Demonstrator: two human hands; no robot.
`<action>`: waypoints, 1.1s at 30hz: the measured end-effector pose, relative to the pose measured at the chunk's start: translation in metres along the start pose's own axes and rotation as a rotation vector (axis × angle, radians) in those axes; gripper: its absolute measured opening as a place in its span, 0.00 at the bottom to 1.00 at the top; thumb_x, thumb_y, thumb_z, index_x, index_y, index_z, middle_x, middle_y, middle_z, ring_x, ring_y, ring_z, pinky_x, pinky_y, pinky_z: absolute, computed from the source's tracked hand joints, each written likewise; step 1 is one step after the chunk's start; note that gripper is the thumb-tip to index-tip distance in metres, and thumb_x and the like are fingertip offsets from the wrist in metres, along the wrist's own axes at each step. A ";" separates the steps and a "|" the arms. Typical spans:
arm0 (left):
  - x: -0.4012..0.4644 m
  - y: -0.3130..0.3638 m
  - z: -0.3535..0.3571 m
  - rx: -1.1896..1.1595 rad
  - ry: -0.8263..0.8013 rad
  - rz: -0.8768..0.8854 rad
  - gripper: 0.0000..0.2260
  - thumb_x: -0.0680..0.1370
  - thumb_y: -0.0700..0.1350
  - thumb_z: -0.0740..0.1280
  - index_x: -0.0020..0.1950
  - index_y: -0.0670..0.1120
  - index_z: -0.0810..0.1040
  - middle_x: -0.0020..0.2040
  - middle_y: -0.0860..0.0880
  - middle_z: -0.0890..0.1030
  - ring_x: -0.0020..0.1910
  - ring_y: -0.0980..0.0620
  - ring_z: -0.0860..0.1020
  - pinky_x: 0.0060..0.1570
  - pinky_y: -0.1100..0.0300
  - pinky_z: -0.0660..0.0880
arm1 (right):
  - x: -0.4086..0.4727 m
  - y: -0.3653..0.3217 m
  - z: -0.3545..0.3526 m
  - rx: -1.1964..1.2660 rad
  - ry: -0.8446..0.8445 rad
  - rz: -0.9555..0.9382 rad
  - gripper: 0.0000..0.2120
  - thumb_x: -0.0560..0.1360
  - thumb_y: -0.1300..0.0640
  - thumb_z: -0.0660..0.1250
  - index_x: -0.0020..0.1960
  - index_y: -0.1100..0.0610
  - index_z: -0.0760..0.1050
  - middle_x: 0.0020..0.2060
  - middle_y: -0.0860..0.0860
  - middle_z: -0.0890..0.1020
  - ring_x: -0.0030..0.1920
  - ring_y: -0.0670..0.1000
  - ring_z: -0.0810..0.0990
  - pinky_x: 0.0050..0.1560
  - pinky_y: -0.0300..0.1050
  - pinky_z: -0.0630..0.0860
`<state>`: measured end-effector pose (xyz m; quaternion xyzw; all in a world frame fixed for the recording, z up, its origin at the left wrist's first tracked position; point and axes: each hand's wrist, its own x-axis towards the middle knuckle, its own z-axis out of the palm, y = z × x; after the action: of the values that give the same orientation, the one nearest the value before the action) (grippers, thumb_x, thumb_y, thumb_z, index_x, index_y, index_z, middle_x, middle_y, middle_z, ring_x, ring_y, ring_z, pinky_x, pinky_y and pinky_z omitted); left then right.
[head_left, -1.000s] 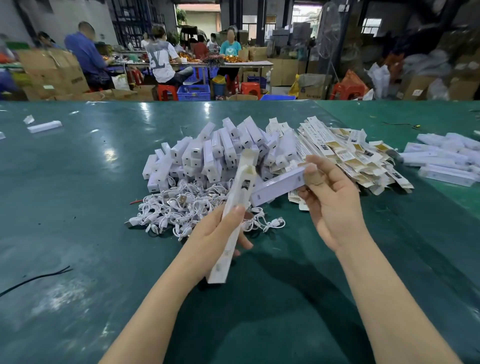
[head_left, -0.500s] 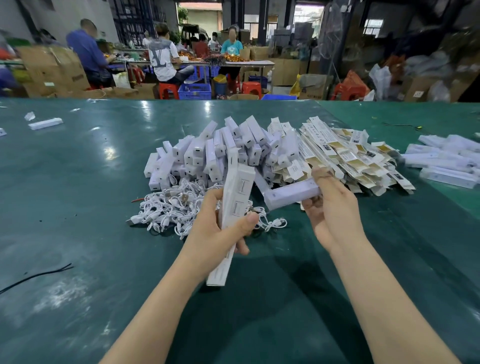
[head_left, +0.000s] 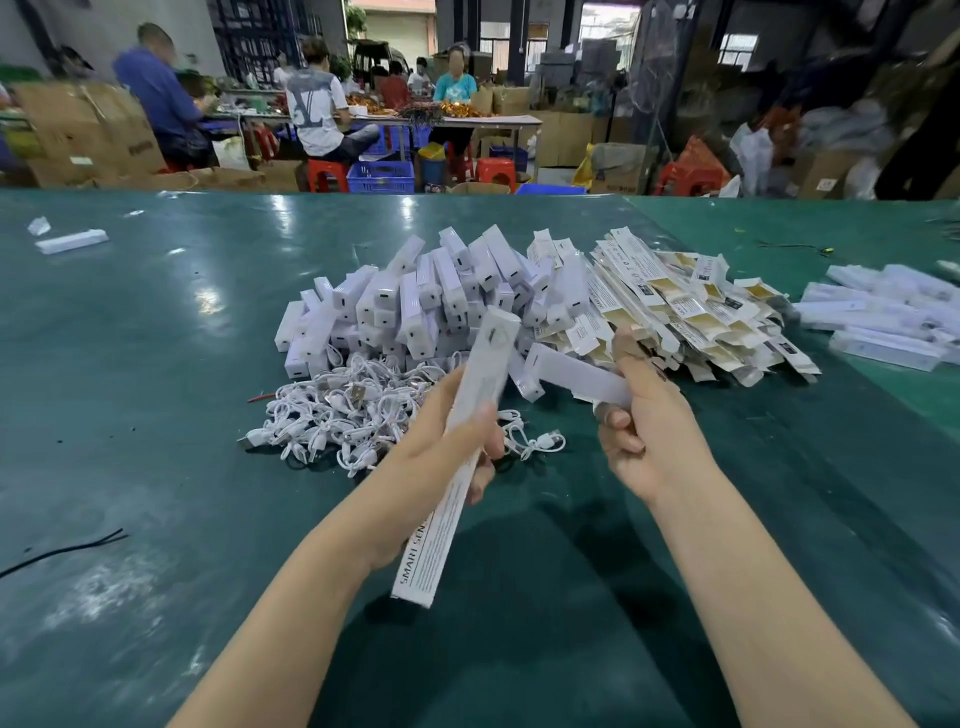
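1. Left hand (head_left: 441, 457), lower centre of the frame. Fingers and thumb are wrapped round a long white carton (head_left: 436, 535), gripping it at mid-length. The carton is tilted, its printed lower end toward the bottom of the frame and its upper end pointing at the piles behind.
2. Right hand (head_left: 644, 431), right of centre, apart from the left hand. Thumb and curled fingers clamp one end of a white bar (head_left: 576, 376). The bar slants up-left, and its free end is just beside the carton's upper part. Whether they touch cannot be told.
3. Green table (head_left: 156, 415), under both forearms, filling the lower two thirds of the frame.
4. Black wire (head_left: 62, 551), loose on the table at the left edge.
5. Heap of coiled white cables (head_left: 337, 410), centre, just behind the left hand.
6. Pile of white bars (head_left: 426, 306), directly behind the cables.
7. Pile of flattened cartons (head_left: 675, 312) with gold and white print, right of the bars and touching them.
8. Stack of white packs (head_left: 883, 317), right edge, apart from the cartons.
9. Single white piece (head_left: 71, 241), upper left of the table.
10. Seated workers (head_left: 311, 109), blue crate (head_left: 381, 176) and red stools (head_left: 324, 174), top of the frame beyond the table.
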<state>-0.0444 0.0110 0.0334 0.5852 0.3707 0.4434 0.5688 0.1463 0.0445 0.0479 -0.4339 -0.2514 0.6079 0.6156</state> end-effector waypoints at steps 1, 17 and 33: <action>0.003 0.002 0.002 -0.107 -0.044 -0.025 0.25 0.73 0.47 0.73 0.69 0.50 0.71 0.35 0.46 0.75 0.21 0.58 0.74 0.26 0.69 0.73 | 0.001 0.000 0.000 0.057 -0.029 0.017 0.12 0.74 0.47 0.70 0.45 0.54 0.71 0.31 0.47 0.75 0.19 0.42 0.64 0.14 0.30 0.57; 0.009 -0.016 -0.009 -0.534 -0.168 -0.260 0.20 0.73 0.53 0.66 0.62 0.46 0.73 0.38 0.48 0.76 0.27 0.53 0.73 0.19 0.65 0.70 | 0.009 0.005 -0.003 -0.091 -0.007 -0.156 0.05 0.75 0.57 0.71 0.45 0.54 0.75 0.29 0.44 0.78 0.20 0.43 0.63 0.16 0.33 0.56; 0.011 -0.020 -0.005 -0.532 -0.148 -0.269 0.12 0.73 0.53 0.69 0.56 0.60 0.82 0.43 0.45 0.83 0.26 0.48 0.80 0.18 0.65 0.73 | 0.002 0.021 0.004 -0.530 -0.423 0.163 0.07 0.76 0.57 0.64 0.52 0.57 0.76 0.30 0.48 0.73 0.28 0.46 0.66 0.31 0.39 0.53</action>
<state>-0.0445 0.0249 0.0142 0.3922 0.2734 0.4016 0.7811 0.1318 0.0449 0.0322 -0.4618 -0.4869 0.6451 0.3653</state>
